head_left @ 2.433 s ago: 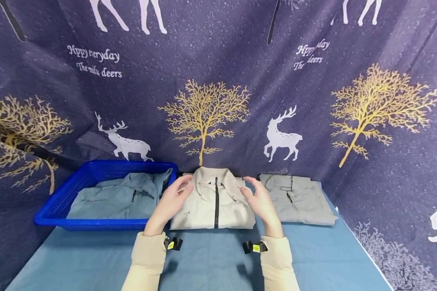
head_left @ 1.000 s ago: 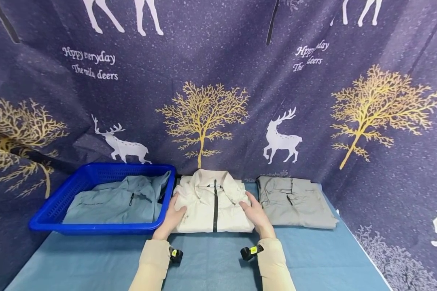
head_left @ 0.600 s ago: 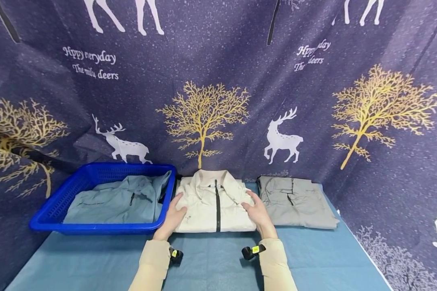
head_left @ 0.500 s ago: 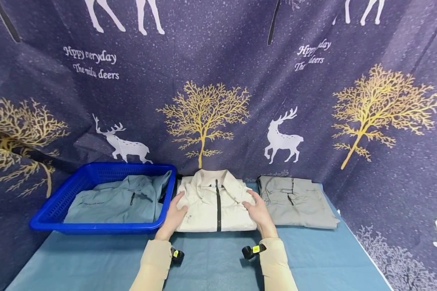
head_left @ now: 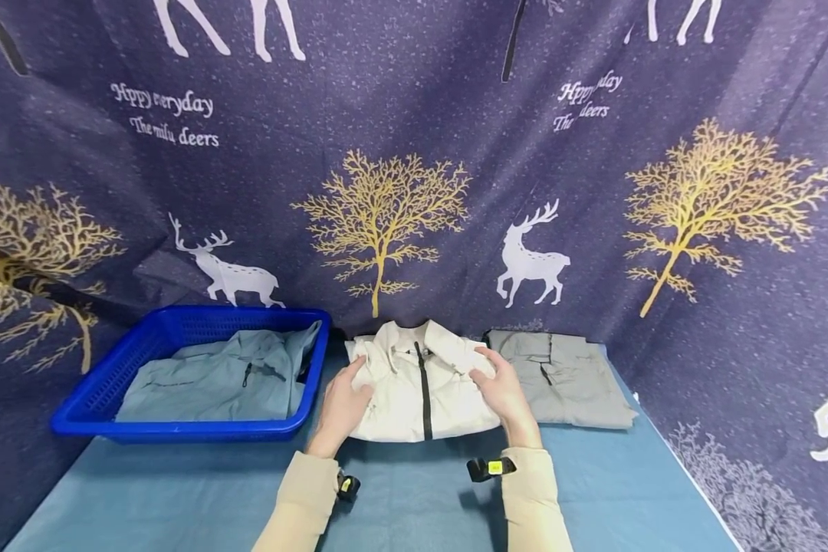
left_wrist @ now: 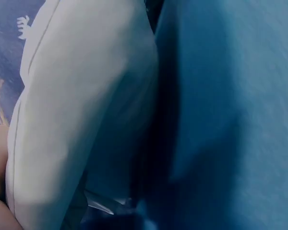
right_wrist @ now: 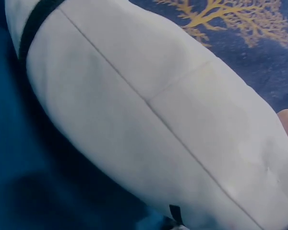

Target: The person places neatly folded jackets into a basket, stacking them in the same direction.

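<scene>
With fingers [head_left: 354, 371] of left hand [head_left: 345, 400] and right hand [head_left: 504, 389] part-curled, gripped the cream jacket [head_left: 393, 387] by its sides. Just shifted it toward the table's [head_left: 414, 498] right edge, the lift apparently begun.

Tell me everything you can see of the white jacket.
The white jacket is folded into a bundle, front up, its collar at the far side. A black zip runs down the middle. The fabric looks thin and smooth, with fine seams. The left hand and right hand hold it from either side, between the blue basket and the grey garment. Its near edge seems lifted off the table.
</scene>
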Motion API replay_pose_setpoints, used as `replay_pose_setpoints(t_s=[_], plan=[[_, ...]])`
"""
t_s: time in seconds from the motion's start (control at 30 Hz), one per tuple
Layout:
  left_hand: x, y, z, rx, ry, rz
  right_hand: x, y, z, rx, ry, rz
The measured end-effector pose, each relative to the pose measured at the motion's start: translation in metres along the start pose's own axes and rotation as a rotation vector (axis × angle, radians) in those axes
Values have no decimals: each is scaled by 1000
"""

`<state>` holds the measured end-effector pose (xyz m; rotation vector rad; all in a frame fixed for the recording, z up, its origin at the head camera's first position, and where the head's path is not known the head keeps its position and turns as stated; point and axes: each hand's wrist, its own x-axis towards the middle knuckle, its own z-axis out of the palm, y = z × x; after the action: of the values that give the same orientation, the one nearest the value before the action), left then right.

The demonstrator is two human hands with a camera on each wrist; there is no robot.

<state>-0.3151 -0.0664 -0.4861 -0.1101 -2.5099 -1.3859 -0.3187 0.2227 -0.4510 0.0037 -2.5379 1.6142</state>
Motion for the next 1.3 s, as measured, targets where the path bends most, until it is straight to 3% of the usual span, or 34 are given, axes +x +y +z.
replay_pose_setpoints(t_s=[0.3, 0.53, 0.8, 0.97, 1.3], plan=[[-1, 31, -26, -14, 7, 81, -11, -33, -15, 9, 27, -79], [-4, 49, -57, -70, 11, 95, -41, -91, -20, 122, 34, -111], [-10, 53, -86, -78, 40, 131, -56, -115, -7, 211, 64, -172], [-11, 51, -103, -76, 51, 119, -63, -124, 6, 232, 110, -208], [-15, 43, -136, -21, 80, 123, -71, -134, 32, 335, 118, -232]])
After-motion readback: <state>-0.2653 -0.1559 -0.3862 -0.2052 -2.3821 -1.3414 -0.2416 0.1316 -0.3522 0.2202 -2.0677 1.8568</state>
